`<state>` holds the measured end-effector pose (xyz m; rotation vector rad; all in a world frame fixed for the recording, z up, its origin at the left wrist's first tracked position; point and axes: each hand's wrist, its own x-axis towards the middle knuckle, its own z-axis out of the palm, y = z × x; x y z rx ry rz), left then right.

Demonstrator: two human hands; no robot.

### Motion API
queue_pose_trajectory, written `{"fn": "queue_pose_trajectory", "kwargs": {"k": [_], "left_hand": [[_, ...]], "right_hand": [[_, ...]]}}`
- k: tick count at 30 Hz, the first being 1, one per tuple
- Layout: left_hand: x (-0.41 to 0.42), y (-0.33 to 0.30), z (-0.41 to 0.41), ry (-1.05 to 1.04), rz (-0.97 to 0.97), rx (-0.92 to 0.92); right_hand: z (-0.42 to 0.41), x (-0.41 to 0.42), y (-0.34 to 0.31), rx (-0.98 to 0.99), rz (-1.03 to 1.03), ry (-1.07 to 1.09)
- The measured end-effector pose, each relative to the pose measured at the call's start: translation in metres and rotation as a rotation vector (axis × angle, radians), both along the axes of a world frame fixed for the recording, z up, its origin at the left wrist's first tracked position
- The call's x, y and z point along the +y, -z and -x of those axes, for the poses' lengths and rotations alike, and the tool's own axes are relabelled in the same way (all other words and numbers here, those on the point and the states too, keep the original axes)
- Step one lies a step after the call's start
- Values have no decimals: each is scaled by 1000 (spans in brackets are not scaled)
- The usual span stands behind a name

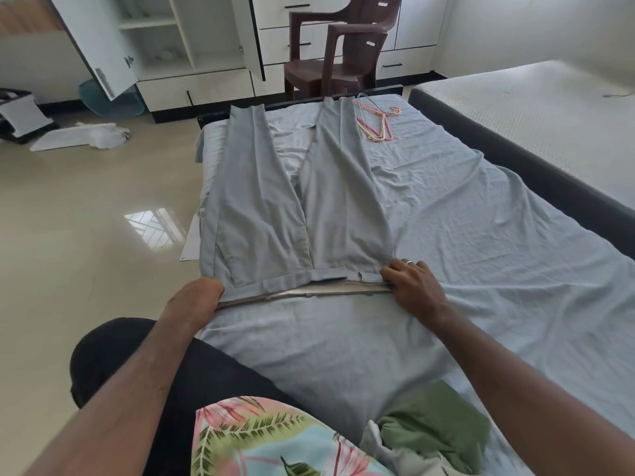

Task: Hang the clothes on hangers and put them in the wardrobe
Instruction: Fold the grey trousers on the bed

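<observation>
Pale grey-blue trousers (275,207) lie flat on the bed (481,235), legs pointing away from me, waistband nearest. My left hand (197,293) grips the left end of the waistband, fingers curled under the cloth. My right hand (410,281), with a ring, holds the waistband's right end, fingers curled over its edge. Several pink and metal wire hangers (376,120) lie at the far end of the bed. The white wardrobe (178,46) stands beyond with one door (92,46) swung open.
A flowered garment (261,441) and a green one (436,424) lie in a heap at the bed's near end. Stacked brown plastic chairs (340,53) stand past the foot of the bed. A second mattress (536,108) lies at right. Boxes and bags (68,132) litter the floor at left.
</observation>
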<state>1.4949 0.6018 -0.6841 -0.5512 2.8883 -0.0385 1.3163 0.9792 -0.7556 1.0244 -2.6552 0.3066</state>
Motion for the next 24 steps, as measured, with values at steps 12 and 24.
{"fn": "queue_pose_trajectory", "kwargs": {"k": [12, 24], "left_hand": [[-12, 3, -19, 135, 7, -302], [31, 5, 36, 127, -439, 319]], "right_hand": [[-38, 26, -7, -54, 5, -270], [-28, -46, -26, -57, 216, -253]]}}
